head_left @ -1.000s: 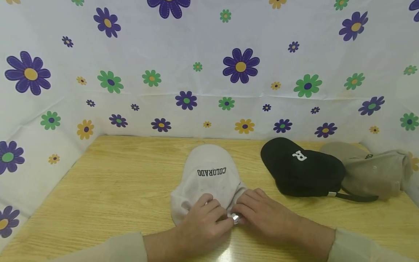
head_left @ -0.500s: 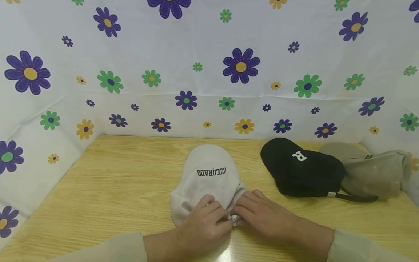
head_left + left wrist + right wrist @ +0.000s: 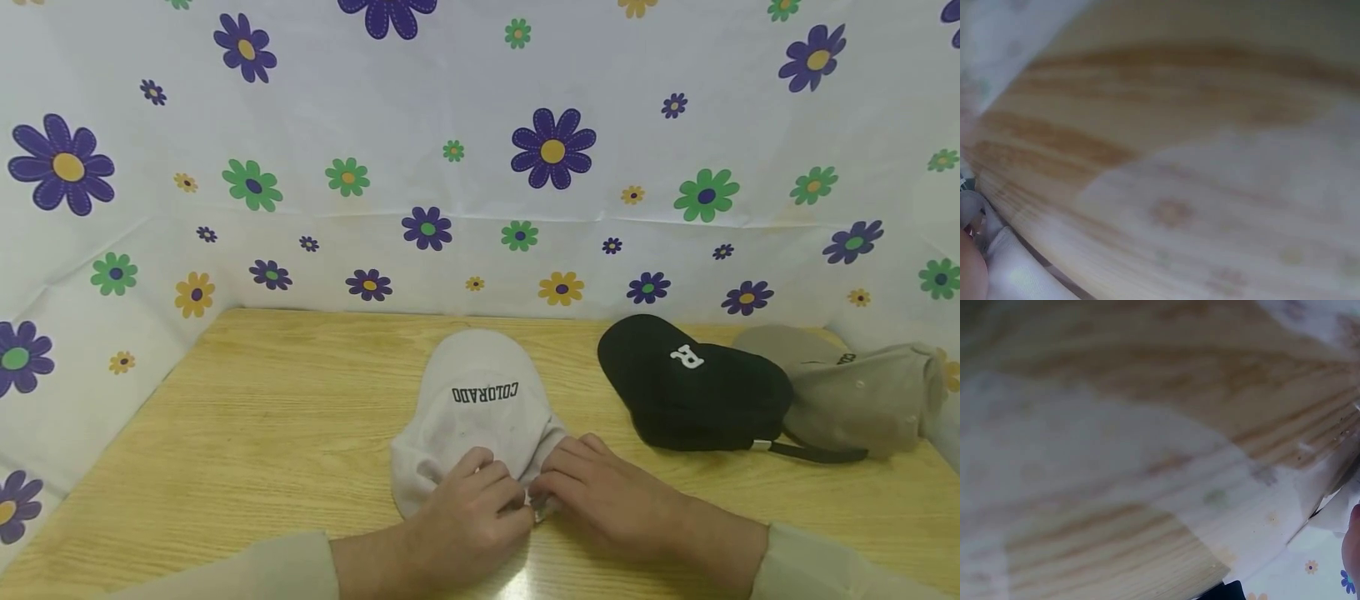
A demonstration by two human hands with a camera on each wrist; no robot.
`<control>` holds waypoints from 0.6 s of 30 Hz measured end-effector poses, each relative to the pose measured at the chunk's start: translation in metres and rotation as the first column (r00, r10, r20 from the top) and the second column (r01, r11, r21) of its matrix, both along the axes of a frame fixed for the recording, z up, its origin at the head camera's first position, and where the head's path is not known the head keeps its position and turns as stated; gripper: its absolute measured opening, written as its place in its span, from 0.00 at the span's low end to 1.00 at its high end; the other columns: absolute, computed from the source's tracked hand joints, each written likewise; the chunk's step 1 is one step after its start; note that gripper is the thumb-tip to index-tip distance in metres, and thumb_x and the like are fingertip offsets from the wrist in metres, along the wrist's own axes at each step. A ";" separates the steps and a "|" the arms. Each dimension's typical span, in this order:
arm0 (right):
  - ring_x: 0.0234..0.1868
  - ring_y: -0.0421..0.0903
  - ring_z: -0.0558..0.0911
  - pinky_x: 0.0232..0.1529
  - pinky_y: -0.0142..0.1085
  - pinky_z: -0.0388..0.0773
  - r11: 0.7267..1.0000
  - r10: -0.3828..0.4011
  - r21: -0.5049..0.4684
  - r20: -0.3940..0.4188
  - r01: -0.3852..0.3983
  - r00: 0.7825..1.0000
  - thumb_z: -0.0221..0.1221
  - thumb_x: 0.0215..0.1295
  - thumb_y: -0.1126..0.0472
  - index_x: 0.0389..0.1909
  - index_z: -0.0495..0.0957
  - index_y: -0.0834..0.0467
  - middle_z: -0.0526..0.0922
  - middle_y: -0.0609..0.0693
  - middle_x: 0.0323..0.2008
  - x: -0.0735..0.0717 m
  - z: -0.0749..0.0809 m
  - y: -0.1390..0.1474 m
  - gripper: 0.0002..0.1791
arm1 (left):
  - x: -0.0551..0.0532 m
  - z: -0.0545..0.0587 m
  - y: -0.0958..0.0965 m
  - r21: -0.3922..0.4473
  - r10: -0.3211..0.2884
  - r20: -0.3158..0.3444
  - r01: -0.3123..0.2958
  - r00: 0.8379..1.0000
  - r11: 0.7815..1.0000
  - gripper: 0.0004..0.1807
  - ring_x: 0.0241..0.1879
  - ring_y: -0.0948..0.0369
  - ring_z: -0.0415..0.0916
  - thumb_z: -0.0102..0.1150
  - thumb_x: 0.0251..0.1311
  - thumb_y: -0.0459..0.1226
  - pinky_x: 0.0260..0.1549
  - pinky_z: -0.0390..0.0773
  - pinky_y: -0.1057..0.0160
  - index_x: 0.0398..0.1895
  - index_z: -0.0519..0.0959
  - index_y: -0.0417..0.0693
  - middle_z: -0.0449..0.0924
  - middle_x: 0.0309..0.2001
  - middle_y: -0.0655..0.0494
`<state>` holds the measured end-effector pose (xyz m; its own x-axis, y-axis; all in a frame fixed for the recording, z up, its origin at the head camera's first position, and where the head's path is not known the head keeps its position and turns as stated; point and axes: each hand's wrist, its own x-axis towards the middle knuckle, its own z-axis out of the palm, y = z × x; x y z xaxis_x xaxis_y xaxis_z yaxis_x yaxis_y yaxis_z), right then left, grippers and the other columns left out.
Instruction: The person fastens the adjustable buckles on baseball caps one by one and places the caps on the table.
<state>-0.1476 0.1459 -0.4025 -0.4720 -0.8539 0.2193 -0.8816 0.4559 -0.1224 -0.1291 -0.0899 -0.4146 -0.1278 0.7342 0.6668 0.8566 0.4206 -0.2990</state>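
Note:
A light grey baseball cap (image 3: 483, 433) lies on the table in the middle of the head view, its brim toward the back and the word COLORADO upside down to me. At its rear edge, my left hand (image 3: 468, 521) pinches the strap end with curled fingers. Close on the right, my right hand (image 3: 607, 500) grips the cap's back beside it. A small silver buckle (image 3: 537, 508) shows between the fingertips, mostly covered. The left wrist view catches pale cap cloth (image 3: 1022, 275) at the lower left; in the right wrist view, a finger (image 3: 1352, 550) enters at the right edge.
To the right lies a black cap (image 3: 705, 396) with a white R, its strap trailing on the table (image 3: 247, 433). Behind it, a brown cap (image 3: 862, 400) sits near the table's right edge. A flowered white cloth (image 3: 450, 100) hangs along the back and sides.
Both hands stay nearly in place at the cap's back. The silver buckle between the fingertips has turned and sunk slightly, so less of its shiny face shows. The caps keep their places.

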 end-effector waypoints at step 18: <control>0.42 0.34 0.70 0.47 0.30 0.63 0.996 0.013 -0.093 -0.041 -0.017 0.999 0.57 0.70 0.55 0.40 0.77 0.44 0.72 0.34 0.37 0.002 -0.001 -0.005 0.02 | 0.000 0.001 -0.001 -0.068 -0.014 -0.017 0.013 1.000 0.998 0.08 0.29 0.63 0.71 0.56 0.60 0.39 0.39 0.71 0.62 0.23 0.79 0.55 0.78 0.29 0.63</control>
<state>-0.1460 0.1408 -0.4031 -0.4482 -0.8358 0.3170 -0.8934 0.4306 -0.1278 -0.1288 -0.0910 -0.4140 -0.1064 0.7797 0.6170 0.8563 0.3873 -0.3418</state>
